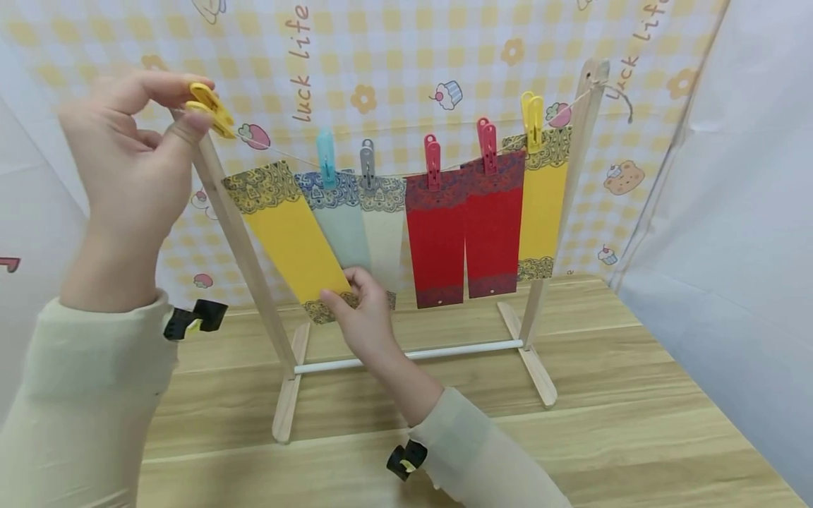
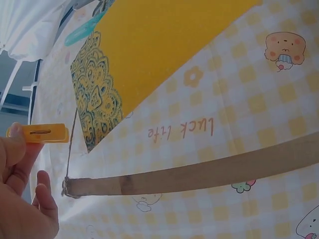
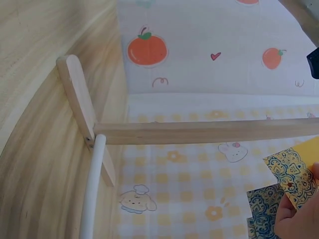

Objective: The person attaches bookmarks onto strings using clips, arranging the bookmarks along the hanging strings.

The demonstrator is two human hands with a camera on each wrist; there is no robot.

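Note:
My left hand (image 1: 136, 159) pinches a yellow clothespin (image 1: 219, 116) between thumb and fingers, high at the left end of the string (image 1: 277, 150). In the left wrist view the tip of this clothespin (image 2: 52, 133) comes right up to the string. Lower down, my right hand (image 1: 368, 321) pinches the bottom edge of a yellow paper card (image 1: 292, 243) with dark lace-patterned bands. This card tilts, its top edge leaning left near the string with no clothespin on it. It partly covers a pale blue card (image 1: 346, 236) behind it.
Cards hang clipped along the string: the pale blue one, a cream card (image 1: 384, 240), two red cards (image 1: 438, 247) and a yellow card (image 1: 544, 204) at right. A wooden frame (image 1: 238, 247) with a white crossbar (image 1: 470, 349) stands on the wood-grain table (image 1: 597, 437) before a checked cloth.

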